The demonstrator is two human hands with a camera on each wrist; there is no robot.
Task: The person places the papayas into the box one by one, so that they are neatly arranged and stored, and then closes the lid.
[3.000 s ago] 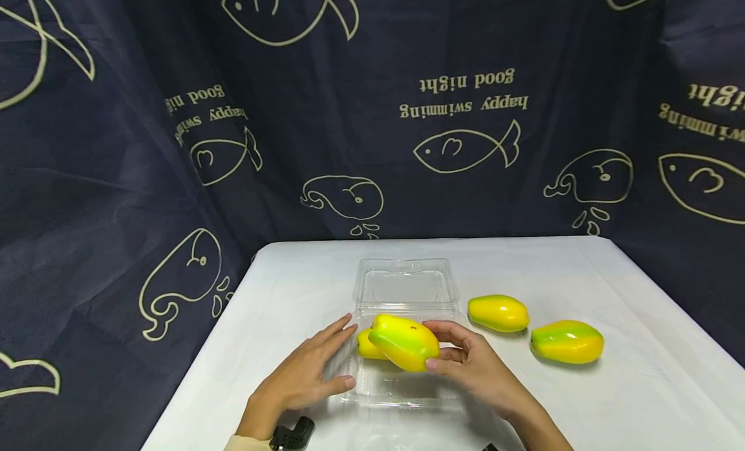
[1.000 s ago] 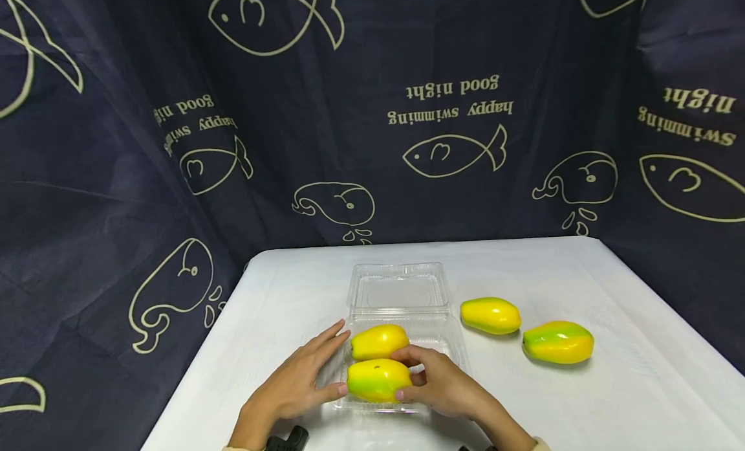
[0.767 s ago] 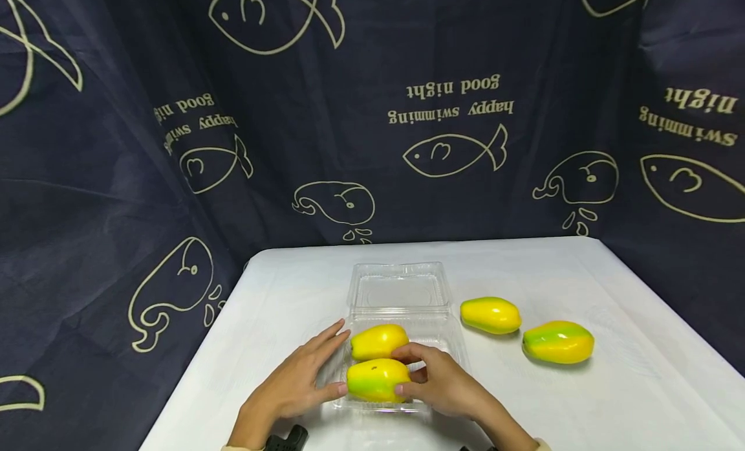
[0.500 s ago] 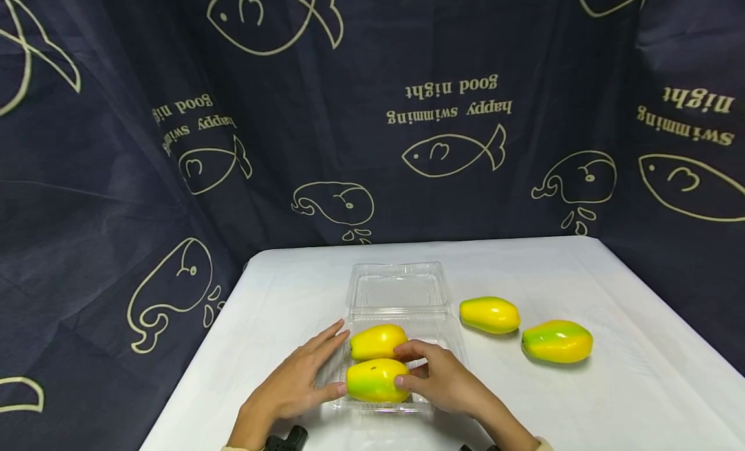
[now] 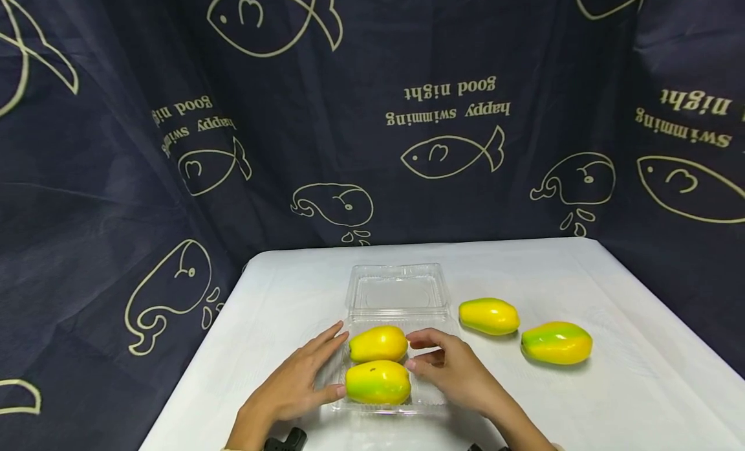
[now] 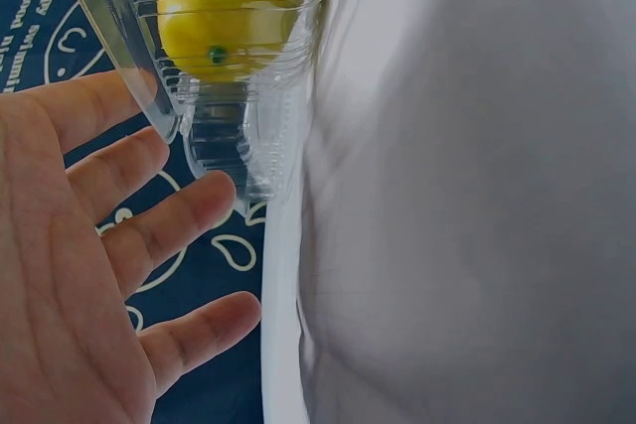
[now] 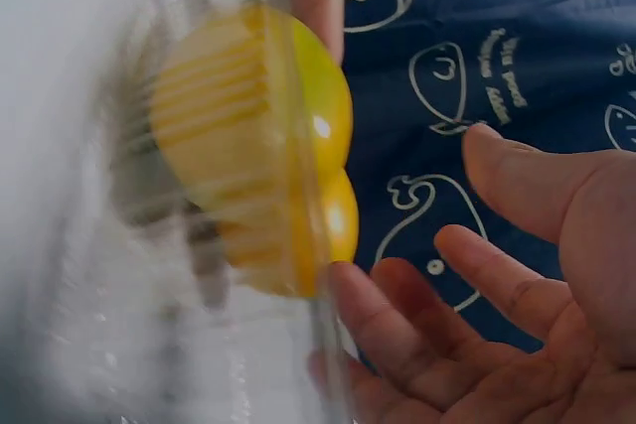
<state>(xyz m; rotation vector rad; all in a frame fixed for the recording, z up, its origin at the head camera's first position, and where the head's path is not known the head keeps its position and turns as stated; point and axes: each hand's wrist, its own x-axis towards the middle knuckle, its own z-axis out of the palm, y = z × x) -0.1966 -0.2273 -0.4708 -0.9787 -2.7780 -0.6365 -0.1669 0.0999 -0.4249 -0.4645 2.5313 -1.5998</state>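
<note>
A clear plastic clamshell box [image 5: 427, 404] lies with its lid [image 5: 398, 293] folded back, away from me. Two yellow-green papayas sit side by side in its left part: a nearer one [image 5: 378, 382] with a small dark mark on top, and a farther one [image 5: 379, 344]. My left hand [image 5: 291, 385] is spread along the box's left side, fingers extended at its wall in the left wrist view. Just right of the papayas, over the box, hovers my right hand [image 5: 456, 370], its fingers loosely bent, and in the right wrist view nothing lies between thumb and fingers.
Two more papayas lie on the white-covered table [image 5: 634, 373] to the right of the box, one [image 5: 489, 316] beside it and another [image 5: 557, 342] farther right. A dark blue curtain [image 5: 372, 114] with fish drawings hangs behind and at the sides.
My right hand lowered a papaya into the box in front of the first one, then let go and drew back to the right. My left hand has stayed at the box's left side.
</note>
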